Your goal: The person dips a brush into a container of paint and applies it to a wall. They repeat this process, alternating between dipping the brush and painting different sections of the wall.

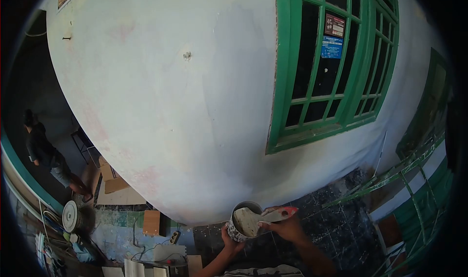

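My left hand (233, 243) is wrapped around the side of a small paint can (237, 234) with a speckled outside, held low in front of me. In my right hand (288, 228) is a wide paintbrush (280, 214) with a pale handle and a red end. Its broad, whitish head (247, 222) lies across the mouth of the can, partly inside it. How much paint the can contains is hidden by the brush. Ahead of both hands stands a white wall (161, 106) with faint pink patches and a chipped spot.
A green window frame (283, 72) is set in the wall. At right stands a paint-spotted green metal scaffold (380, 182). Dark tiles (336, 223) cover the floor. A power strip (174, 237) and cables lie lower left. A person (46, 148) stands at the far left near cardboard (116, 184).
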Tool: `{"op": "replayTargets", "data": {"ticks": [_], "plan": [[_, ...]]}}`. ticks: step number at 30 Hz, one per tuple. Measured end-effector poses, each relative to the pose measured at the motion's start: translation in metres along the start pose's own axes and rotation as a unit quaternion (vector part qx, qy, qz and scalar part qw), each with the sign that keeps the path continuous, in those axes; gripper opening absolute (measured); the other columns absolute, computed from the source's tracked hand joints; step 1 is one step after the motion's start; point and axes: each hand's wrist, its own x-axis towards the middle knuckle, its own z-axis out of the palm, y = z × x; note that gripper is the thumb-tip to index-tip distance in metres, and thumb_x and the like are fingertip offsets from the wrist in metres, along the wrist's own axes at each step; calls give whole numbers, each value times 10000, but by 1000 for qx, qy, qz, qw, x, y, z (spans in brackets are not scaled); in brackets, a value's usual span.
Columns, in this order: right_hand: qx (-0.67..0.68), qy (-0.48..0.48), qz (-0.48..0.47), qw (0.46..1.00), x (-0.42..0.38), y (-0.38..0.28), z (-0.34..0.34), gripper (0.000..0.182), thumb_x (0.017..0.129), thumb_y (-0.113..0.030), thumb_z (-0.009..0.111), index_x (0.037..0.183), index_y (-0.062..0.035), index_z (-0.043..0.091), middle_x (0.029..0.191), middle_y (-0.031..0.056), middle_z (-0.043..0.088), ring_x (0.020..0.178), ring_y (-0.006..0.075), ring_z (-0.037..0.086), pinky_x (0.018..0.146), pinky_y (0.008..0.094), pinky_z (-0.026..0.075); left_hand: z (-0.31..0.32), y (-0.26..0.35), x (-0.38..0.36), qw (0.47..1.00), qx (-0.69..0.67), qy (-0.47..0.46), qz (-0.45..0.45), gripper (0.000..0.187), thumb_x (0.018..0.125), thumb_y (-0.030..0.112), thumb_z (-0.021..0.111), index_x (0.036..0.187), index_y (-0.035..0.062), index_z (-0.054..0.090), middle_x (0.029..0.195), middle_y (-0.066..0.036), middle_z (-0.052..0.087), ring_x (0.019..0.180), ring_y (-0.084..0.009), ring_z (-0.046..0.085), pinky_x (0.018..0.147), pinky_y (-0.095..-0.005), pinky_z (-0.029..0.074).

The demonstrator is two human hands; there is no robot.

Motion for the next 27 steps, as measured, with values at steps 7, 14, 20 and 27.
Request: {"op": "replayTargets", "data": {"ticks": [7, 14, 20, 27], "plan": [[-139, -177, -211, 951, 5, -25, -33, 253, 803, -125, 781, 1034, -49, 710, 971, 110, 732, 857, 205, 716, 763, 292, 561, 21, -16, -25, 1000, -17, 9, 4, 717, 888, 589, 365, 1397, 100, 490, 1402, -150, 525, 1275, -359, 511, 1087, -532, 391], [-267, -187, -384, 864, 4, -37, -35, 278, 752, -125, 740, 1026, -91, 712, 964, 105, 721, 858, 283, 715, 726, 358, 577, 20, -26, -23, 998, -59, -4, 21, 708, 901, 587, 359, 1384, 90, 501, 1372, -135, 555, 1254, -335, 535, 1078, -505, 409], [-302, -157, -456, 822, -3, -42, -32, 298, 745, -102, 735, 1038, -126, 685, 936, 73, 720, 831, 230, 716, 679, 331, 582, 25, -27, -27, 997, -68, -30, 27, 712, 899, 600, 339, 1398, 116, 489, 1391, -115, 532, 1281, -329, 509, 1091, -526, 386], [-282, -143, -449, 836, -1, -39, -27, 286, 732, -102, 742, 1015, -115, 699, 929, 89, 723, 829, 239, 716, 684, 335, 581, 25, -26, -30, 998, -62, -24, 19, 739, 893, 626, 301, 1421, 137, 467, 1424, -112, 502, 1313, -343, 475, 1094, -550, 371]]}}
